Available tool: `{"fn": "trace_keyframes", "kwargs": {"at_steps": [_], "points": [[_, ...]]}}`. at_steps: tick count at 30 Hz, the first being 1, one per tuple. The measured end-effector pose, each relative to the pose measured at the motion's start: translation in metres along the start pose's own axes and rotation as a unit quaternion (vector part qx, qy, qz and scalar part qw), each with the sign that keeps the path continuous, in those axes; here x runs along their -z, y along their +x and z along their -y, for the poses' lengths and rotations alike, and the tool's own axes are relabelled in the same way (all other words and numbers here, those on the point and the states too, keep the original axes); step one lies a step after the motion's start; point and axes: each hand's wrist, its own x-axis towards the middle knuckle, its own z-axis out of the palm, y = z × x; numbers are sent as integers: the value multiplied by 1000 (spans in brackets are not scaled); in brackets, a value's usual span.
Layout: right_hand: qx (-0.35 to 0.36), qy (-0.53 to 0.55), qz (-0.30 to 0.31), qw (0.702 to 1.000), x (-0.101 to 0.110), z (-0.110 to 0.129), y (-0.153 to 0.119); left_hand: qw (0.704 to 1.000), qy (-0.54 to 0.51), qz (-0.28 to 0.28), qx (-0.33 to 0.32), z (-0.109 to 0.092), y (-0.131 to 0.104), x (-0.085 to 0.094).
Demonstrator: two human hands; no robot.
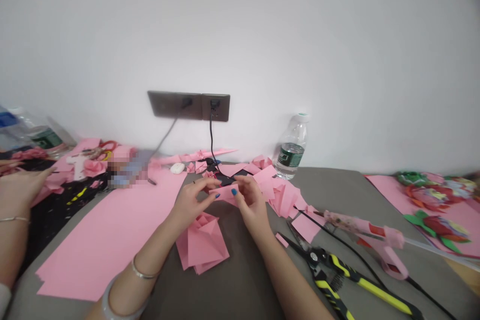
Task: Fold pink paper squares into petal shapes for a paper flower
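Observation:
My left hand pinches one end of a small piece of pink paper, thumb in front and fingers behind. The other end is between the thumb and fingers of my right hand. Below the hands, a stack of folded pink paper squares lies on the grey table, partly covered by my left wrist. Behind the fingers a dark flat object shows only in part. To the right of my right hand lie loose pink paper pieces.
Large pink sheets spread left. Yellow-black snips and a pink glue gun with its cord lie right. A water bottle stands by the wall, under which a cable hangs from a socket. Another person's hand is far left.

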Motion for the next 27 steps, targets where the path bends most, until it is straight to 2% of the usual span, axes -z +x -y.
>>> {"fn": "trace_keyframes", "kwargs": {"at_steps": [5,13,18,21,27], "points": [[109,-108,31,988,-5,7,-1,998,26,-9,-51,-1,0,-1],[189,-222,17,956,-7,13,-3,994,44,5,-102,-2,-4,-1],[169,-221,-21,960,-2,11,0,988,76,-42,-124,0,-3,4],[150,-196,-46,968,-2,9,1,986,86,-49,-132,1,-2,7],[109,-141,-63,982,-2,6,1,993,63,-51,-89,1,0,13]]}}
